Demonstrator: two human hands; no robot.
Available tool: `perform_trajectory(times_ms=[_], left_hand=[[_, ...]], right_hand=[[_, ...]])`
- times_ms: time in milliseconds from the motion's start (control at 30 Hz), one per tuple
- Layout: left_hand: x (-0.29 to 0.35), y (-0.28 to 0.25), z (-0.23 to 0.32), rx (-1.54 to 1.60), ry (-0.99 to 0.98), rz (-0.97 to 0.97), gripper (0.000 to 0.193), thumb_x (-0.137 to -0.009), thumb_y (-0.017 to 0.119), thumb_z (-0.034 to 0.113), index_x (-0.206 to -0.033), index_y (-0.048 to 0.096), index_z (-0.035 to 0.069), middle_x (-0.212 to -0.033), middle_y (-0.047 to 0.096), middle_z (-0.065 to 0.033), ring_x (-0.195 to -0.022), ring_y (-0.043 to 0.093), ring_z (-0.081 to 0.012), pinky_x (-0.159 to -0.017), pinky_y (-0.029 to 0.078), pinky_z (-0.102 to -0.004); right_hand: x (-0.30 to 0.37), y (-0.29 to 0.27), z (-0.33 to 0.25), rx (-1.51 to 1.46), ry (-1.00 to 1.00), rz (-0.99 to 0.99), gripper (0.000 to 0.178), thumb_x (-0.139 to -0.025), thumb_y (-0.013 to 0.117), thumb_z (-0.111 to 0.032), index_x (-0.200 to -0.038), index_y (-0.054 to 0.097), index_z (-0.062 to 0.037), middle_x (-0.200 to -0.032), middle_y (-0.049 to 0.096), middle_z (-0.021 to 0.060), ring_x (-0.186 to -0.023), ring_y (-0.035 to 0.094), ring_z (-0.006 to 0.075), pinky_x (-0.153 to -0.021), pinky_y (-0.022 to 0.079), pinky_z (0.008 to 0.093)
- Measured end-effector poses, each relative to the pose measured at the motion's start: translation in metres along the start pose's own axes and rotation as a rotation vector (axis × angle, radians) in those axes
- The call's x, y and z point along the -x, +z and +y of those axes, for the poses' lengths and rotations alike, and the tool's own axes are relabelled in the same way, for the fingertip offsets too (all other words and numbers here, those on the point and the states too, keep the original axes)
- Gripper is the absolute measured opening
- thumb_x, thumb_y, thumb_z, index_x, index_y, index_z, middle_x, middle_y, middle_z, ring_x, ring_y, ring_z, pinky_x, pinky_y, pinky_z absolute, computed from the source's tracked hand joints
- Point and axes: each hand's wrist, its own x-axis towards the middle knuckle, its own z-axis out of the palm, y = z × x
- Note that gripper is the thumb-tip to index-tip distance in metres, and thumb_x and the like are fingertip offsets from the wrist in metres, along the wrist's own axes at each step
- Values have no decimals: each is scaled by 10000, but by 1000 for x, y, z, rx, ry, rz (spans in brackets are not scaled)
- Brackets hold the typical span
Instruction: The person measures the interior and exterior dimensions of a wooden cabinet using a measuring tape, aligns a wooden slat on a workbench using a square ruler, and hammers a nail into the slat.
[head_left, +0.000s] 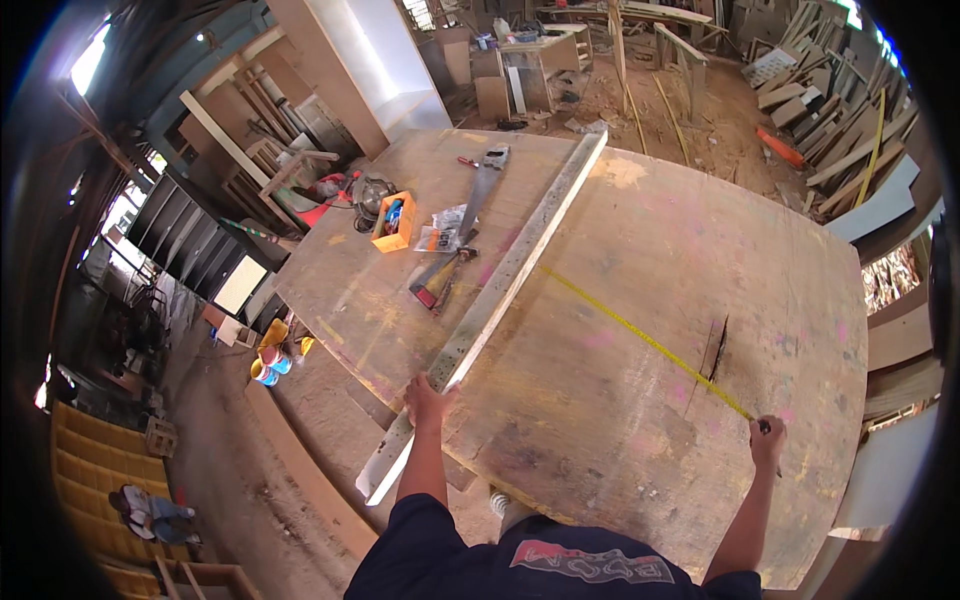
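Observation:
A long wooden beam (520, 262), pale along one side and speckled grey on its upper face, lies slantwise over the large worn plywood tabletop (620, 400). Its near end sticks out past the table edge. My left hand (428, 402) grips the beam close to that end. Off to the right, my right hand (767, 440) is closed round a tape measure, whose dark case is mostly hidden by the fingers. The yellow tape blade (645, 338) runs from the hand across the board toward the beam. A thin dark stick-like thing shows by the right hand, too small to name.
Left of the beam lie a handsaw (487, 185), a second saw-like tool (432, 282), a plastic packet (440, 230), an orange box (394, 222) and a round power tool (372, 200). A dark crack (718, 345) splits the tabletop. Paint cans (265, 370) stand on the floor; a person (155, 515) sits lower left.

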Motion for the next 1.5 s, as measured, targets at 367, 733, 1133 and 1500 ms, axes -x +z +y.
perform_trajectory(times_ms=[367, 733, 1133, 1500], left_hand=[[2, 8, -14, 3, 51, 50, 849, -721, 810, 572, -1295, 536, 10, -1313, 587, -218, -1253, 549, -382, -1102, 417, -497], [-2, 5, -22, 25, 165, 58, 849, -744, 767, 596, -1263, 539, -35, -1266, 608, -245, -1216, 571, -394, -1080, 415, -530], [14, -11, -51, 561, 592, 58, 759, -815, 775, 516, -1348, 569, 17, -1350, 618, -218, -1287, 568, -384, -1116, 412, -519], [211, -121, -175, 1315, 749, -1509, 482, -1036, 665, 313, -1390, 571, -1, -1185, 670, -64, -1108, 635, -130, -966, 513, -291]], right_hand=[[77, -16, -64, -412, 418, -190, 95, -961, 645, -103, -932, 674, -16, -679, 610, 20, -567, 550, 102, -524, 433, 291], [200, -5, -229, -865, 503, -392, 207, -1016, 576, -164, -1065, 675, 12, -816, 689, 83, -726, 668, 158, -668, 546, 295], [401, -16, -421, -1042, 646, -454, 256, -973, 574, -126, -1069, 650, 98, -852, 716, 180, -744, 722, 267, -700, 607, 375], [492, -14, -524, -1018, 510, -525, 282, -986, 566, -120, -1089, 665, 123, -871, 737, 184, -794, 760, 282, -730, 615, 353]])
